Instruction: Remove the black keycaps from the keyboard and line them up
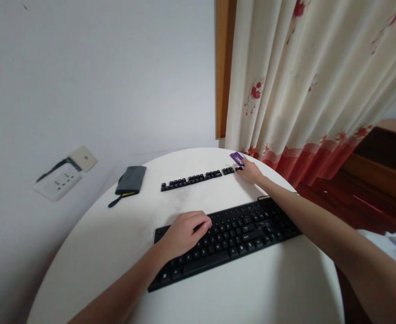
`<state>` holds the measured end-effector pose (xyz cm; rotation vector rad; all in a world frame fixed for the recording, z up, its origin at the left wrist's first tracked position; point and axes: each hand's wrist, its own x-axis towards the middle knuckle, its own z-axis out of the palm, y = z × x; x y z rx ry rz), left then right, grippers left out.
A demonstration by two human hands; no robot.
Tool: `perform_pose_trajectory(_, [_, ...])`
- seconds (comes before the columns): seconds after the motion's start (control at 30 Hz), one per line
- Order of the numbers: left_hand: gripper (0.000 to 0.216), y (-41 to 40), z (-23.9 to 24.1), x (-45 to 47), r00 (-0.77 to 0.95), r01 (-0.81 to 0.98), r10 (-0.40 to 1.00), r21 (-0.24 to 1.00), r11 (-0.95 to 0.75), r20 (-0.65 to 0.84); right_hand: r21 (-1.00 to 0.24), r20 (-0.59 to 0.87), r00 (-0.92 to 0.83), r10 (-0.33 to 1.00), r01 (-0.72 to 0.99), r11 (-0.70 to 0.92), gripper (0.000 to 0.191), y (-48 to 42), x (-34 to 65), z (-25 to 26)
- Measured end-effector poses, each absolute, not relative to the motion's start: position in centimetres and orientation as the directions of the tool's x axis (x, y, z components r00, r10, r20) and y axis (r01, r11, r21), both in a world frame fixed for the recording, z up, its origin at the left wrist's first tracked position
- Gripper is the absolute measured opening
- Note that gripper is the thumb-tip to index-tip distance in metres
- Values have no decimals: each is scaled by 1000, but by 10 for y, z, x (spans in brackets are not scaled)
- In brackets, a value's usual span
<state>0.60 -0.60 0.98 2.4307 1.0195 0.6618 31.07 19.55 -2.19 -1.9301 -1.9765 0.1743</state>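
Observation:
A black keyboard lies at a slant on the white round table. My left hand rests on its upper left part, fingers curled and thumb drawn in; whether anything is inside is hidden. Farther back runs a line of loose black keycaps, split into several groups. At the right end of that line is my right hand, its fingertips pinched at a small black keycap. Just beyond those fingers lies a purple packet with a small light-coloured item on it.
A dark grey pouch with a strap and a yellow edge lies at the table's back left. Behind it, a wall socket is set in the white wall. A floral curtain hangs behind the right side. The keyboard's cable loops near my right forearm.

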Motion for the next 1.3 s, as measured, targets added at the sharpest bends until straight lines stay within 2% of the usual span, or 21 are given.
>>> perform_pose_trajectory(0.2, [23, -7, 9, 7, 617, 547, 742, 537, -643, 260, -334, 235, 46, 971, 942, 36, 32, 196, 316, -10])
perform_pose_trajectory(0.33, [23, -6, 7, 7, 619, 541, 738, 537, -647, 267, -311, 256, -39, 966, 943, 121, 29, 203, 328, 6])
perform_pose_trajectory(0.53, [24, -6, 8, 5, 619, 552, 740, 525, -647, 261, -264, 151, -296, 943, 908, 327, 32, 220, 333, 14])
perform_pose_trajectory(0.7, [25, -6, 10, 6, 617, 553, 739, 519, -652, 271, -258, 48, -422, 906, 871, 419, 36, 237, 332, 7])
perform_pose_trajectory(1.3, [25, -6, 9, 7, 627, 549, 729, 508, -664, 275, -239, -69, -488, 870, 855, 460, 31, 252, 325, 2])
